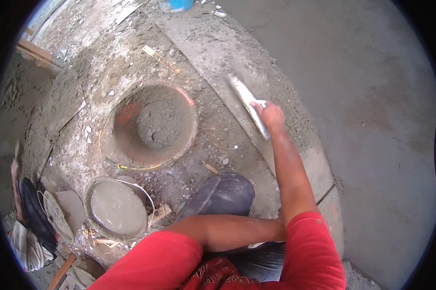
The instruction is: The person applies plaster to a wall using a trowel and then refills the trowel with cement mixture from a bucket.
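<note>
My right hand (271,116) is closed around the handle of a plastering trowel (247,100). The trowel's long, pale blade is held over the strip of rough mortar (285,96) that borders the smooth grey surface; its far end is blurred. My left forearm (237,231) lies across my body, and my left hand (280,228) is mostly hidden behind my right arm. Its fingers do not show. Below it is my bent knee (223,193) in dark trousers.
A round tub (191,130) with grey mortar stands at centre left. Nearer is a bucket (87,203) holding grey liquid, with another bucket (68,212) tipped beside it. Smooth wet cement (372,121) spreads along the right. A blue bucket (177,6) stands at the far edge.
</note>
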Action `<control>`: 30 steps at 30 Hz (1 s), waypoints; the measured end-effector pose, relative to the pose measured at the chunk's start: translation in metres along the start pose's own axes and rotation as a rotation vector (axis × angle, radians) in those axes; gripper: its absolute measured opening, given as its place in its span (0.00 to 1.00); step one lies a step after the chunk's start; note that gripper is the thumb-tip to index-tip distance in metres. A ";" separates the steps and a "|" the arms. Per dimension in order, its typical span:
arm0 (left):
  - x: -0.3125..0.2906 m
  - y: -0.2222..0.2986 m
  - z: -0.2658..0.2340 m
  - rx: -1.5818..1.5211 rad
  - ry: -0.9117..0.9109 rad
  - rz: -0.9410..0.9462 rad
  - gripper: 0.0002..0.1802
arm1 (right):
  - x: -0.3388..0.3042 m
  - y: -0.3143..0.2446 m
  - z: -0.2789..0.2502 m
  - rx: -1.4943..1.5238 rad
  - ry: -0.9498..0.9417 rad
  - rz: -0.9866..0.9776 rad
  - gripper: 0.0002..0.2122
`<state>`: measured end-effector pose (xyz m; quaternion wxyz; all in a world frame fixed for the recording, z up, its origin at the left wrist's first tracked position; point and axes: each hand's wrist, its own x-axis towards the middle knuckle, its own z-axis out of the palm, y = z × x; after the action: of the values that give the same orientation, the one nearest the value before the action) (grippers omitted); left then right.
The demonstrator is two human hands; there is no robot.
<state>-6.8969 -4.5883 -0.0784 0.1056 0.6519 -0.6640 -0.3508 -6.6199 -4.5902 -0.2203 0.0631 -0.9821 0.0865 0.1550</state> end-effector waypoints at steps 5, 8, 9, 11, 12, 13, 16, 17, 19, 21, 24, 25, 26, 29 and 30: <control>-0.121 -0.045 0.028 -0.601 0.547 0.078 0.20 | -0.071 0.073 -0.015 -0.172 -0.239 -0.195 0.39; -0.273 -0.109 -0.010 -0.392 1.159 -0.286 0.20 | -0.115 0.148 -0.015 -0.412 -0.310 -0.270 0.38; -0.314 -0.133 -0.008 -0.307 1.313 -0.564 0.21 | -0.121 0.164 -0.010 -0.389 -0.280 -0.223 0.37; -0.388 -0.187 0.017 -0.116 1.365 -1.116 0.22 | -0.119 0.160 0.005 -0.335 -0.252 -0.184 0.37; -0.424 -0.211 0.041 0.012 1.281 -1.351 0.25 | -0.101 0.135 0.011 -0.284 -0.256 -0.222 0.36; -0.457 -0.232 0.067 0.026 1.291 -1.387 0.28 | -0.078 0.106 0.018 -0.229 -0.251 -0.262 0.36; -0.478 -0.265 0.107 -0.053 1.227 -1.464 0.32 | -0.007 0.021 0.020 -0.132 -0.117 -0.203 0.36; -0.475 -0.268 0.117 -0.185 1.113 -1.498 0.33 | 0.005 0.002 0.009 -0.074 -0.117 -0.171 0.36; -0.466 -0.273 0.135 -0.254 1.090 -1.447 0.34 | 0.005 0.004 0.006 0.025 -0.095 -0.172 0.36; -0.454 -0.269 0.134 -0.282 1.079 -1.548 0.31 | 0.005 0.024 0.008 0.094 -0.056 -0.210 0.35; -0.450 -0.263 0.141 -0.132 1.192 -1.612 0.28 | -0.033 0.047 0.008 -0.094 -0.180 -0.334 0.34; -0.440 -0.261 0.137 -0.143 1.198 -1.618 0.28 | -0.026 0.044 0.002 -0.105 -0.184 -0.340 0.34; -0.435 -0.260 0.135 -0.128 1.170 -1.692 0.28 | -0.018 0.030 0.004 -0.102 -0.224 -0.281 0.33; -0.424 -0.261 0.126 -0.150 1.069 -1.817 0.27 | 0.034 -0.035 0.012 -0.036 -0.113 -0.341 0.33; -0.418 -0.261 0.121 -0.154 1.088 -1.831 0.26 | 0.059 -0.061 0.013 -0.053 -0.040 -0.367 0.32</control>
<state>-6.7093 -4.1310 -0.1920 0.1250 0.9630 0.2389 0.0004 -6.5566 -4.5372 -0.2457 0.0661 -0.9794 -0.0996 0.1626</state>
